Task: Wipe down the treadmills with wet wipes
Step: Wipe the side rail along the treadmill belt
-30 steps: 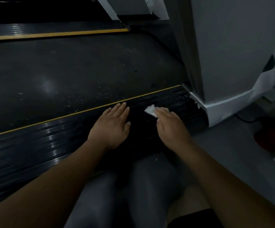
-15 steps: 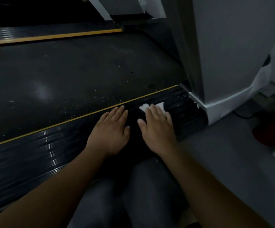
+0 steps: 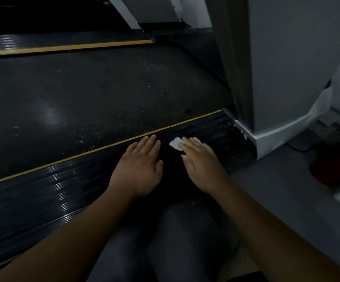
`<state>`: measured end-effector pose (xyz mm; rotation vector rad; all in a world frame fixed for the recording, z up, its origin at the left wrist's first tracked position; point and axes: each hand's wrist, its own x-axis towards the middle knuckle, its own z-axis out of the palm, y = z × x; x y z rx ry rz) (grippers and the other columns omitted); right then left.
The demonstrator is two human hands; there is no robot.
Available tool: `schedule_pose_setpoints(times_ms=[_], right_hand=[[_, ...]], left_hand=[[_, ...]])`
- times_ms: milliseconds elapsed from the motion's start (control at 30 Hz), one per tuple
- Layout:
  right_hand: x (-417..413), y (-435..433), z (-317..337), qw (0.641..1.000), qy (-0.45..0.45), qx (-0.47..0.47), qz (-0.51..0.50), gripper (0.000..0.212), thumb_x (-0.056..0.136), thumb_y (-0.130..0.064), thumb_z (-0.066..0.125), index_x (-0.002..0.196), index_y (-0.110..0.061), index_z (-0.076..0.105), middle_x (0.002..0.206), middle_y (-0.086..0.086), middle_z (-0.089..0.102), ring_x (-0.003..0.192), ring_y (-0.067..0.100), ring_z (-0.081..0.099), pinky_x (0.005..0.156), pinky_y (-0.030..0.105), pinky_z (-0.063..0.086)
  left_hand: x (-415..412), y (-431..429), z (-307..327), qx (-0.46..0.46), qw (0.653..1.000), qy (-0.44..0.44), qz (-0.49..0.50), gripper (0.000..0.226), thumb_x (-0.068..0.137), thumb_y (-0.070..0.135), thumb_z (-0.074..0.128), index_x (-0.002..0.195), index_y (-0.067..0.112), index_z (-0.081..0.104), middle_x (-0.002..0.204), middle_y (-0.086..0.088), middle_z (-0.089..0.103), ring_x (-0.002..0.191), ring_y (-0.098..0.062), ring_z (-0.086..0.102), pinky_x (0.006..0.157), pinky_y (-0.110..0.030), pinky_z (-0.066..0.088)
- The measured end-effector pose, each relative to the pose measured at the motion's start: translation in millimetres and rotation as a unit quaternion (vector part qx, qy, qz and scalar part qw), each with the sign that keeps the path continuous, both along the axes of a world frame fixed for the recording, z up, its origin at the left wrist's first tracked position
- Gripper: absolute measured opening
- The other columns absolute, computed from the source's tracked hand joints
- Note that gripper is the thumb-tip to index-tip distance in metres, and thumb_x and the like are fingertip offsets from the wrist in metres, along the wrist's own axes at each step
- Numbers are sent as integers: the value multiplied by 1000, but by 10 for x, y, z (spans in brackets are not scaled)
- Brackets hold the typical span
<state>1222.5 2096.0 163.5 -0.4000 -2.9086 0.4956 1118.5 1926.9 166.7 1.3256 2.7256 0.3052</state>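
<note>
A treadmill lies in front of me with a dark, dust-speckled belt (image 3: 104,94) and a ribbed black side rail (image 3: 43,192) edged by a yellow stripe. My left hand (image 3: 139,168) rests flat on the rail, fingers straight. Just to its right, my right hand (image 3: 202,160) presses a white wet wipe (image 3: 175,143) flat against the rail. Only the wipe's far edge shows past my fingertips. The two hands lie close together without touching.
The treadmill's grey upright column with a white base cover (image 3: 271,137) stands right of my hands. A grey floor (image 3: 287,200) runs along the right. Something red (image 3: 336,167) lies at the far right. My grey-clad knees (image 3: 165,241) are below the rail.
My right hand turned from side-on to flat on the wipe and slid it along the rail, first toward my left hand, then slightly right. My left hand stayed put.
</note>
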Motion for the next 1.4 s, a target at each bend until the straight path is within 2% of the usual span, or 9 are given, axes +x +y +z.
schedule_pose_setpoints(times_ms=[100,300,433,567,700,867,1033,1167,1400], right_hand=[[27,113,60,993,95,-63,-19,37,96,1,52,127,-10,68,126,4,62,115,17,59,101,28,46],[-265,58,255,965,126,-207,-95,28,91,-1,58,107,-21,69,96,-5,63,84,7,60,75,18,48],[-221,163,173,980,132,57,-135,21,76,2,69,93,-10,72,104,8,63,93,31,59,75,38,49],[-1,-233,94,987,132,63,-72,38,92,-13,47,125,-6,65,128,13,63,117,32,59,92,48,53],[-67,-190,-10,993,-51,59,-86,60,103,-45,35,153,-12,34,165,7,24,152,21,21,122,49,19],[-366,-61,43,990,-79,57,-103,64,105,-52,24,157,-15,24,169,0,10,155,14,6,124,50,5],[29,-260,-61,996,-35,84,11,72,97,-55,15,152,-16,41,162,0,34,151,14,25,121,49,13],[-228,308,18,986,-83,80,-124,61,105,-50,20,156,-20,30,166,-4,22,154,15,14,122,50,5],[-292,199,34,990,-86,101,-39,52,108,-40,27,158,-27,26,167,-12,18,154,15,12,122,48,5]], left_hand=[[-1,4,28,-3,1000,-6,-1,72,96,51,7,162,21,8,169,2,-2,154,-11,-6,122,-30,-5],[19,1,44,-1,1000,-6,1,76,92,50,9,162,19,13,169,1,3,155,-12,-2,123,-31,-2],[19,-1,27,9,1000,-4,4,77,91,50,8,161,20,15,169,1,4,155,-12,-1,123,-30,-3],[11,2,14,5,1000,-4,4,75,93,50,9,161,20,12,169,2,2,155,-11,-3,122,-30,-4],[11,-3,16,9,1000,-8,1,63,105,46,20,162,20,10,169,2,-1,154,-11,-6,123,-31,-4],[-3,4,3,3,1000,-6,-2,67,100,48,13,162,20,11,169,2,0,155,-11,-5,123,-31,-3],[4,2,-7,-1,1000,0,-6,90,81,54,-9,161,19,12,169,0,1,155,-12,-3,123,-31,-3],[6,10,3,-1,1000,1,-4,82,88,52,-4,162,19,9,169,1,-2,155,-12,-6,122,-31,-5],[4,2,5,3,1000,-3,-6,81,88,52,-3,162,19,9,169,1,-2,155,-11,-6,122,-30,-5]])
